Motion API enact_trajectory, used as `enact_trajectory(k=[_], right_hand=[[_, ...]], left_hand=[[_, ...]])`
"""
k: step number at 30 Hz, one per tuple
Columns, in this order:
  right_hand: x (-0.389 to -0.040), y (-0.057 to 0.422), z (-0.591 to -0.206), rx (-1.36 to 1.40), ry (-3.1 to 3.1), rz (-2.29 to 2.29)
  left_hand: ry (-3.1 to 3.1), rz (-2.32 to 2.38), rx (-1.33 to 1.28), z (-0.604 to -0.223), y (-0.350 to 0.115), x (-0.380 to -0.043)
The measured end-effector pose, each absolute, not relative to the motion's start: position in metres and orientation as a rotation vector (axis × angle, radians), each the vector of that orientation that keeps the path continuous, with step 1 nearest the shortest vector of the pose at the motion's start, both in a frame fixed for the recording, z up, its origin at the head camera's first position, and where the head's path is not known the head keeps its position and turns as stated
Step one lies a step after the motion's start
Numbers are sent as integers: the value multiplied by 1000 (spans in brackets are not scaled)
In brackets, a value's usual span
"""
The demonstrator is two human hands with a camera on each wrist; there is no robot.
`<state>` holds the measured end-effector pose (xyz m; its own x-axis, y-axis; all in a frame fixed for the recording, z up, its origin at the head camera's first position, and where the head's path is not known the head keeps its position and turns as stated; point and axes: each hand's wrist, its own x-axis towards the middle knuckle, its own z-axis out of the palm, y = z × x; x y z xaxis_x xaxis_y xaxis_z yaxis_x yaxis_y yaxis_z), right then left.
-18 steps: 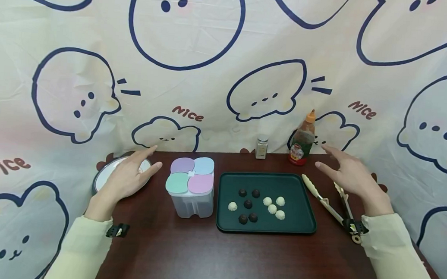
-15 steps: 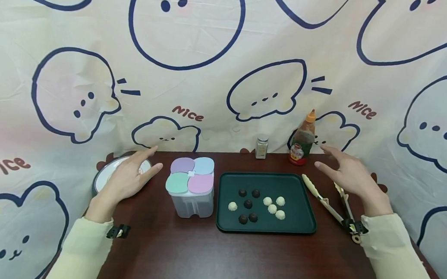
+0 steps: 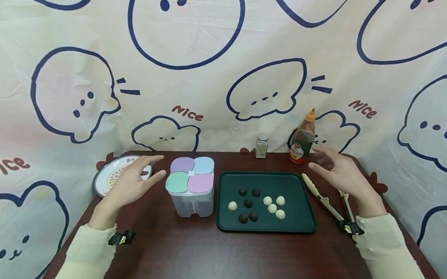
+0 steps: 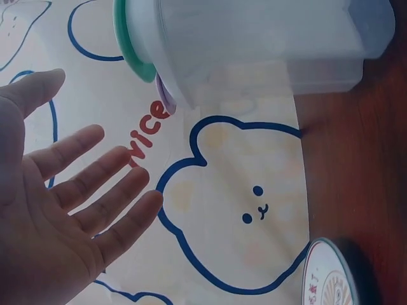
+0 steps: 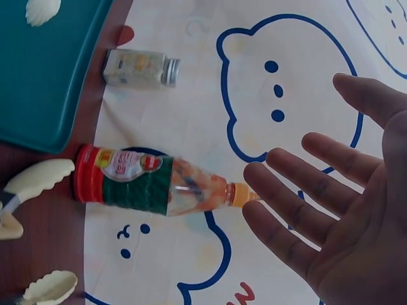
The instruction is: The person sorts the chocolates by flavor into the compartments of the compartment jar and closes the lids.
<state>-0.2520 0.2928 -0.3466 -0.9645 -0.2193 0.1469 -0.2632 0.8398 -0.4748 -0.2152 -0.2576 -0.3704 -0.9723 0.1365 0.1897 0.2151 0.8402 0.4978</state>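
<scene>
My left hand (image 3: 128,187) hovers with relaxed, spread fingers between a white patterned plate (image 3: 106,175) and a clear plastic container (image 3: 192,204), whose four-part lid (image 3: 183,164) is purple, blue, green and pink. In the left wrist view that container (image 4: 254,32) lies beyond the fingertips. My right hand (image 3: 339,175) is also empty, fingers loosely extended, over the cream-tipped tongs (image 3: 310,185). Nearest its fingertips stands a sauce bottle (image 3: 302,140) with an orange cap; the right wrist view shows the bottle's red and green label (image 5: 137,178).
A dark green tray (image 3: 228,183) lies mid-table with several dark balls (image 3: 248,204) and several white ones (image 3: 272,208). Behind it stands a small glass jar (image 3: 261,147) with a metal lid. A cartoon-printed cloth (image 3: 211,91) walls the table's back and sides.
My left hand has shifted slightly right and nearer me, showing more of the plate. My right hand has moved a little left, toward the sauce bottle. Nothing on the table has moved.
</scene>
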Motion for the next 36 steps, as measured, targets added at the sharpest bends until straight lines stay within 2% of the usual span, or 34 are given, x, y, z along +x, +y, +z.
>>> enact_trajectory(k=[36], right_hand=[[-246,225,-375,655,-2821,1019]], left_hand=[[-2651,-1144,-487,-396,-241,-203]])
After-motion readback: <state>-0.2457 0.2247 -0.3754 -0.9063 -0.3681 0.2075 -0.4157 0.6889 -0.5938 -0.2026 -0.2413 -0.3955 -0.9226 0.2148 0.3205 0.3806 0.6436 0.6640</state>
